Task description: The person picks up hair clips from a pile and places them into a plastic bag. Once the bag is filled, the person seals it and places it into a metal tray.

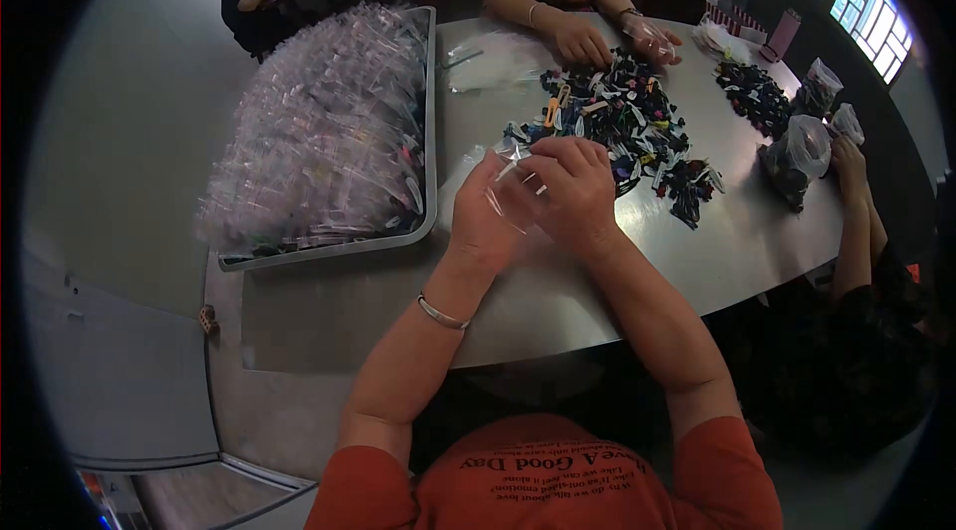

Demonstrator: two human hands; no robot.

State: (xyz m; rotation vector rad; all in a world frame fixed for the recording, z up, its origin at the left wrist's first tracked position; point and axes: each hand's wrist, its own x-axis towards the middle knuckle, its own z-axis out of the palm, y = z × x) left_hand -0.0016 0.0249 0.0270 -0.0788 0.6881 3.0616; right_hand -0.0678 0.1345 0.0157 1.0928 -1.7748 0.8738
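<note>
Between my two hands, above the metal table, is a small clear plastic bag point(514, 153). My left hand point(482, 213) grips its left side with the fingers closed. My right hand point(583, 193) pinches it from the other side, fingers curled over it. Glare on the plastic hides whether anything lies inside. Just beyond my right hand spreads a pile of small hair clips point(642, 122), mostly dark with some coloured ones. A stack of flat clear bags point(498, 62) lies left of the pile.
A large grey tray point(430, 132) heaped with filled clear packets point(329, 132) stands to my left. Across the table a co-worker's hands point(583, 40) are at the pile. At right are plastic bags point(802, 146), another dark pile point(754, 97) and a pink bottle point(784, 35); another person's arm point(851, 181) reaches in.
</note>
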